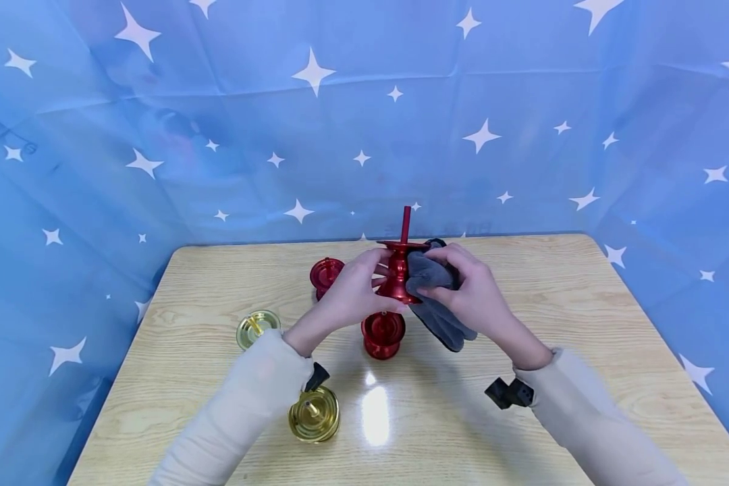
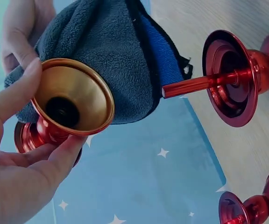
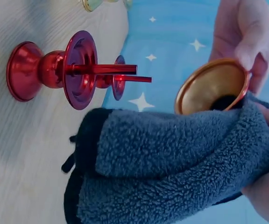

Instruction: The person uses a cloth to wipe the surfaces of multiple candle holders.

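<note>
My left hand (image 1: 355, 287) grips a red metal candle holder (image 1: 397, 270) above the table, its thin red stem pointing up. The left wrist view looks into the hollow, gold-toned underside of its base (image 2: 74, 88), with the thumb on the rim. A dark grey plush cloth (image 1: 431, 273) with a black edge is bunched in my right hand (image 1: 470, 287), pressed against the holder's right side. Part of a blue face of the cloth (image 2: 160, 56) shows in the left wrist view. Cloth hides some of the right fingers.
Two more red candle holders stand on the wooden table (image 1: 553, 304): one below my hands (image 1: 383, 334), another behind my left hand (image 1: 326, 273). Two gold ones, a nearer (image 1: 314, 415) and a farther (image 1: 257, 327), stand by my left forearm. A blue starry curtain (image 1: 364, 115) hangs behind.
</note>
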Demonstrator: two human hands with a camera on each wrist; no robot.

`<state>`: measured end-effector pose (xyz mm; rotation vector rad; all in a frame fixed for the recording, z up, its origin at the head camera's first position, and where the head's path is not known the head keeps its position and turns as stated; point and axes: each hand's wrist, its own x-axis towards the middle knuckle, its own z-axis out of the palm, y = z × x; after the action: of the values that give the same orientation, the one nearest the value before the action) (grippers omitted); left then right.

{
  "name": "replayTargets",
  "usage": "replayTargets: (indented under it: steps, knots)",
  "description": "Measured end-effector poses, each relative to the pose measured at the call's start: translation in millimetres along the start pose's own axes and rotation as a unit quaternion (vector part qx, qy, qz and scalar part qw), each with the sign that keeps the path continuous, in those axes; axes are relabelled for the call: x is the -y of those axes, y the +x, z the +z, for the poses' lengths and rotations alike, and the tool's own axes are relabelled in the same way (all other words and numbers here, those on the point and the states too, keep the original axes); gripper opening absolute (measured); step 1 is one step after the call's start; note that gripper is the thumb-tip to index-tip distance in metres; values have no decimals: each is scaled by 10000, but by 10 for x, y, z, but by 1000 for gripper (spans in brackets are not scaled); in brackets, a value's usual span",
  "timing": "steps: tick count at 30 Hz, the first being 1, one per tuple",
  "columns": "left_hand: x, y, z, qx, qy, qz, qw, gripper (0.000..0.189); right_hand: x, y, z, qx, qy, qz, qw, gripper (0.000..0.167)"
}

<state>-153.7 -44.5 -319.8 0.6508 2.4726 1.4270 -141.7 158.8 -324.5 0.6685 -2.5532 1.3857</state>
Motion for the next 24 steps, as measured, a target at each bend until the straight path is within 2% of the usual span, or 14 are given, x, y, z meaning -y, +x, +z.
replayTargets:
  steps: [1,3,5,8,10,12,14,15,16,21,24]
  knots:
    - [9,-4,-1,11,5,40,10000,75,8,-5,5,-31,-85,-59,9999,43]
    - [29,-17,-21,125,-285,36,9995,73,7,-15,0,10,-28,-90,10000,44]
    - [58,-33,-57,318,-818,52,9961,72,-10,-27,-22,110,374,-8,9992,44]
    - [104,-63,-125,668,-1758,96,9821,69,-40,-52,-67,223,1096,212,9935,45]
    - [122,-82,-171,874,-2216,211,9710,68,-60,-61,-91,257,1488,277,9881,46]
    - [133,-92,-207,1024,-2496,295,9625,68,-75,-61,-104,263,1657,297,9854,47]
    - [135,-93,-219,1117,-2601,335,9585,69,-88,-58,-101,274,1724,286,9842,47]
    - [134,-87,-215,1135,-2601,327,9583,69,-90,-55,-95,276,1706,279,9846,47]
    - [132,-80,-206,1118,-2492,321,9614,70,-92,-50,-86,280,1687,267,9849,47]
    - [114,-35,-146,698,-1480,147,9864,74,-53,-23,-41,242,1480,173,9885,47]
    - [99,-29,-154,538,-1149,2,9919,76,22,-3,-39,181,1181,15,9928,47]
